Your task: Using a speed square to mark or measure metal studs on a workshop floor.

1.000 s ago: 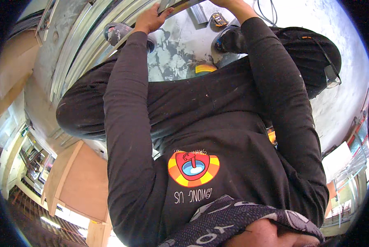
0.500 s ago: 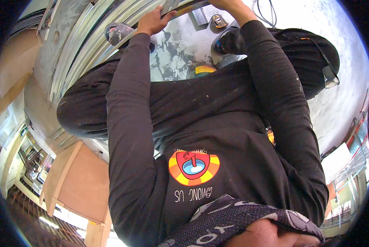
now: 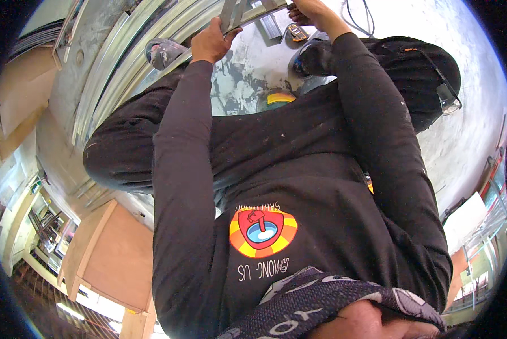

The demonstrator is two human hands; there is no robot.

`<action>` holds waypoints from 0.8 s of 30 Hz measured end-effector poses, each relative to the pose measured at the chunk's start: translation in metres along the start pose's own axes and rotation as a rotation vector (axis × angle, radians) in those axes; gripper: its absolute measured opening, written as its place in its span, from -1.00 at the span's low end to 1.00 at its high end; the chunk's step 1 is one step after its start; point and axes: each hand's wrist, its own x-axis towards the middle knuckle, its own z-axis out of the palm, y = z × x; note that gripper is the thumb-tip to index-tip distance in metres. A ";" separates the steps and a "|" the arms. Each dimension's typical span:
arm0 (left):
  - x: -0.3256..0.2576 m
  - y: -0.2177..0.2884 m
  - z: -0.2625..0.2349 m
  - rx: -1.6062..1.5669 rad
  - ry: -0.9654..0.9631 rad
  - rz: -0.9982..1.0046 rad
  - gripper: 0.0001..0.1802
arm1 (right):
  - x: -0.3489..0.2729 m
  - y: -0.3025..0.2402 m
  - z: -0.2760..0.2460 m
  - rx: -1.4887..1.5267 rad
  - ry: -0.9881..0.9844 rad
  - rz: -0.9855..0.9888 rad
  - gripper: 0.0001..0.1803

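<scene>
At the top of the view my left hand [image 3: 210, 43] is closed on a thin silvery metal channel [image 3: 259, 12], near its left end. A flat grey metal strip [image 3: 228, 14] stands up from the channel beside my fingers; how the two are joined I cannot tell. My right hand [image 3: 316, 15] is at the channel's other end, fingers curled. A small dark tip shows by those fingers, but what they hold is hidden. The top edge of the picture cuts off part of the metal pieces.
Long metal channels [image 3: 113, 62] lie side by side at the left. Between my feet are a short ribbed metal piece [image 3: 270, 26] and a black-and-yellow tape measure [image 3: 297, 33]. A yellow-edged round object [image 3: 280, 99] lies closer to my legs. A black cable [image 3: 362, 20] loops at the upper right.
Both hands have come slightly nearer to me with the metal pieces. More of the flat strip and of my right hand's fingers now shows.
</scene>
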 end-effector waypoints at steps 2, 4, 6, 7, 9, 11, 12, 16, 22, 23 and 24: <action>-0.006 0.006 -0.004 0.035 0.123 0.025 -0.26 | -0.010 -0.006 0.004 0.125 -0.087 0.037 -0.49; -0.002 0.019 -0.001 0.016 0.110 0.079 -0.24 | 0.010 0.017 -0.015 0.392 -0.319 0.044 -0.53; -0.002 0.018 0.001 0.010 0.105 0.107 -0.22 | 0.020 0.023 -0.017 0.530 -0.436 0.029 -0.60; 0.000 0.014 0.006 -0.012 0.154 0.187 -0.19 | 0.024 0.027 -0.017 0.575 -0.387 -0.003 -0.65; -0.001 0.001 0.009 -0.024 0.200 0.244 -0.16 | 0.020 0.021 -0.002 0.618 -0.362 -0.025 -0.70; 0.005 -0.008 0.011 -0.018 0.120 0.244 -0.12 | 0.017 0.012 0.006 0.522 -0.080 -0.032 -0.78; 0.008 -0.012 0.014 -0.014 0.121 0.237 -0.12 | 0.016 0.009 0.007 0.522 -0.087 -0.031 -0.78; 0.024 -0.014 0.014 -0.145 0.054 0.173 -0.09 | 0.022 0.016 -0.005 0.532 -0.144 -0.085 -0.82; 0.034 -0.020 0.012 -0.325 -0.214 0.058 -0.05 | 0.026 0.021 -0.005 0.576 -0.213 -0.078 -0.76; 0.035 -0.020 0.013 -0.349 -0.205 0.058 -0.06 | 0.025 0.020 -0.005 0.568 -0.189 -0.075 -0.74; 0.036 -0.020 0.014 -0.372 -0.196 0.060 -0.07 | 0.024 0.020 -0.006 0.561 -0.165 -0.073 -0.71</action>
